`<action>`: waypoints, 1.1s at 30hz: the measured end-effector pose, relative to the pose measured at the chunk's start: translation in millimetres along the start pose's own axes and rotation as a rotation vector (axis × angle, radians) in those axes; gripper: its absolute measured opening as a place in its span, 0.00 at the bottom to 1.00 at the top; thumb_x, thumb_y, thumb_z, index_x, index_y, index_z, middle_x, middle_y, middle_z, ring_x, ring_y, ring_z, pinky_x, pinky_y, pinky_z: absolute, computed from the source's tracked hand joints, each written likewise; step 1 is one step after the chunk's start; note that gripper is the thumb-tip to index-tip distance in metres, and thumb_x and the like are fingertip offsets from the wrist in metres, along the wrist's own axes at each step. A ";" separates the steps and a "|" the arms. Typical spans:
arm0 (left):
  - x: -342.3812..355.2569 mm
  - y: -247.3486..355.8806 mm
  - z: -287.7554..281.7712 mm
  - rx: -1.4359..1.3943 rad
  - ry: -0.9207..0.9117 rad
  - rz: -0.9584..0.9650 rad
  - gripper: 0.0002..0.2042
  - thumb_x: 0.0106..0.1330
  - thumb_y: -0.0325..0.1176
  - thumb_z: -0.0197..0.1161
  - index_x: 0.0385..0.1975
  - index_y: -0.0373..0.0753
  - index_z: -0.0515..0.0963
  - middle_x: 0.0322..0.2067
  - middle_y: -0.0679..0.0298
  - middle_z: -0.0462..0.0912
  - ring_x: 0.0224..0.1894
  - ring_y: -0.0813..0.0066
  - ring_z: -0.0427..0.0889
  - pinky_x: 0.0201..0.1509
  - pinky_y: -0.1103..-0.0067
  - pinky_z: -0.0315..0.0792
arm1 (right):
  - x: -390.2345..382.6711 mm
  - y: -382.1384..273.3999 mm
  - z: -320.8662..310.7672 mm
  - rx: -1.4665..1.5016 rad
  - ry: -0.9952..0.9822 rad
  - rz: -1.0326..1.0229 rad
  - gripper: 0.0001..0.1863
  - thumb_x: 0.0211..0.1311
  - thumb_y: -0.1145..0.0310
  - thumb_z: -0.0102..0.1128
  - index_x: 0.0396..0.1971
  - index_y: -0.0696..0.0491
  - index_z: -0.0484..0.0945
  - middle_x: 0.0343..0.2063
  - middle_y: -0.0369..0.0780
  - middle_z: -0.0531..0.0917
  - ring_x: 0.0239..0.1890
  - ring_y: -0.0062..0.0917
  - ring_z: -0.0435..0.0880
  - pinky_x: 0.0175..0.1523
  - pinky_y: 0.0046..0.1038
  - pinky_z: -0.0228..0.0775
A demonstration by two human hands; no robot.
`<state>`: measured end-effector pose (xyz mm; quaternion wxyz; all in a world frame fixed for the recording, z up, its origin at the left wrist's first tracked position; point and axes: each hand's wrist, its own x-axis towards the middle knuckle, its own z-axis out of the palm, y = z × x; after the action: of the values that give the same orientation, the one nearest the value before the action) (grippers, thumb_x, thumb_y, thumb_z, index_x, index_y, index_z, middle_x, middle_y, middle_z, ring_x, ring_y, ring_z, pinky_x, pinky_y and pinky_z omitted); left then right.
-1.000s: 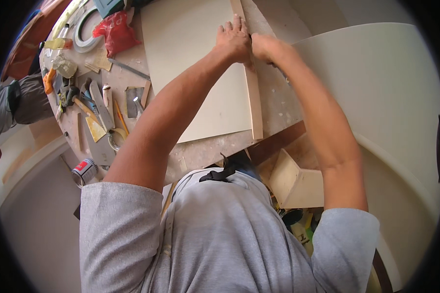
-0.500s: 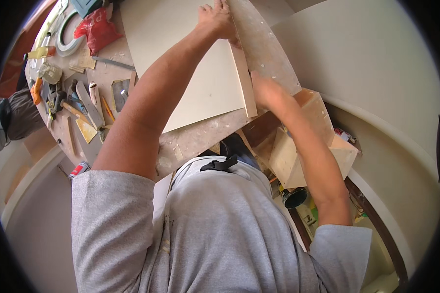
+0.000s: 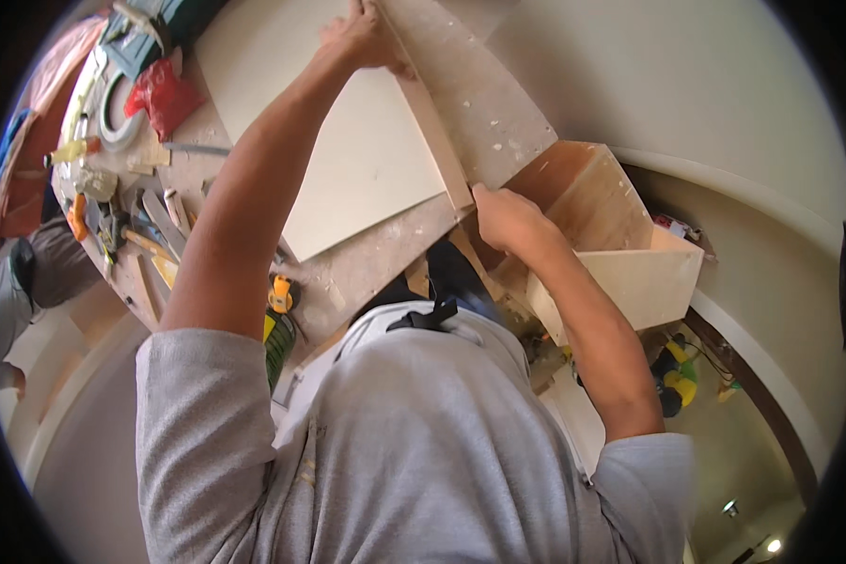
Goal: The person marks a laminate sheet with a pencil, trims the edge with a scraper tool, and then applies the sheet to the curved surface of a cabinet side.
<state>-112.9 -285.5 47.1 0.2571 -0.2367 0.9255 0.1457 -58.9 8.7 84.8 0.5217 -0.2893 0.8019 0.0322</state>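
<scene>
A large pale wooden board [image 3: 367, 169] lies on the workbench, with a narrow wooden strip [image 3: 439, 146] along its right edge. At the far part of that edge, my left hand [image 3: 362, 39] is closed over the strip, its fingers partly blurred. My right hand [image 3: 508, 218] has its fingers curled at the strip's near end, close to the board's corner. Its fingertips are partly hidden, and the thumb side touches the strip.
Left on the bench [image 3: 334, 282] lie a red plastic bag [image 3: 164, 101], a roll of edging tape [image 3: 113, 113], a hammer [image 3: 113, 226] and a yellow tape measure [image 3: 280, 294]. An open wooden box [image 3: 630, 282] stands at right, beside a pale curved wall. Another person [image 3: 42, 273] is at far left.
My right hand has come nearer along the strip, to its near end. The left hand stays on the strip's far part. The whole view has shifted, bringing the tape measure into sight.
</scene>
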 end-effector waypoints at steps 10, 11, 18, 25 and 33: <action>11.6 7.6 -1.0 -0.010 0.036 0.010 0.76 0.32 0.63 0.85 0.79 0.34 0.41 0.79 0.38 0.38 0.80 0.39 0.44 0.81 0.51 0.49 | 27.2 86.5 0.9 0.434 0.708 -0.104 0.24 0.72 0.72 0.48 0.66 0.59 0.67 0.35 0.62 0.84 0.43 0.59 0.84 0.49 0.57 0.74; 5.3 8.0 -7.5 -0.021 0.023 0.036 0.69 0.43 0.65 0.81 0.79 0.38 0.44 0.79 0.39 0.40 0.80 0.40 0.44 0.81 0.51 0.48 | 33.6 82.0 -10.2 0.428 0.719 -0.126 0.24 0.72 0.71 0.48 0.66 0.58 0.67 0.35 0.62 0.84 0.42 0.59 0.84 0.49 0.57 0.74; 32.0 -18.8 23.5 0.083 0.124 0.040 0.81 0.24 0.66 0.86 0.78 0.30 0.43 0.78 0.37 0.44 0.76 0.38 0.57 0.74 0.53 0.63 | 122.6 3.6 -96.1 0.362 0.697 -0.347 0.25 0.73 0.69 0.49 0.67 0.56 0.67 0.38 0.63 0.84 0.45 0.60 0.84 0.53 0.55 0.74; 15.4 -5.6 -5.8 0.021 0.067 -0.052 0.81 0.24 0.59 0.89 0.78 0.30 0.40 0.79 0.43 0.41 0.79 0.47 0.52 0.76 0.58 0.62 | 246.0 -116.3 -250.5 0.330 0.648 -0.425 0.24 0.68 0.69 0.50 0.62 0.58 0.73 0.50 0.62 0.83 0.55 0.56 0.82 0.61 0.50 0.75; 18.4 -23.0 -6.5 -0.041 0.046 -0.045 0.79 0.29 0.57 0.88 0.78 0.30 0.39 0.80 0.45 0.38 0.81 0.49 0.48 0.78 0.60 0.57 | 276.1 -182.8 -307.8 0.410 0.422 -0.311 0.22 0.64 0.70 0.51 0.57 0.58 0.80 0.54 0.58 0.83 0.61 0.52 0.81 0.64 0.47 0.74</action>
<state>-117.6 -314.1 39.1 0.2341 -0.2661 0.9224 0.1535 -299.3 -370.8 34.1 0.3901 -0.2977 0.8283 -0.2704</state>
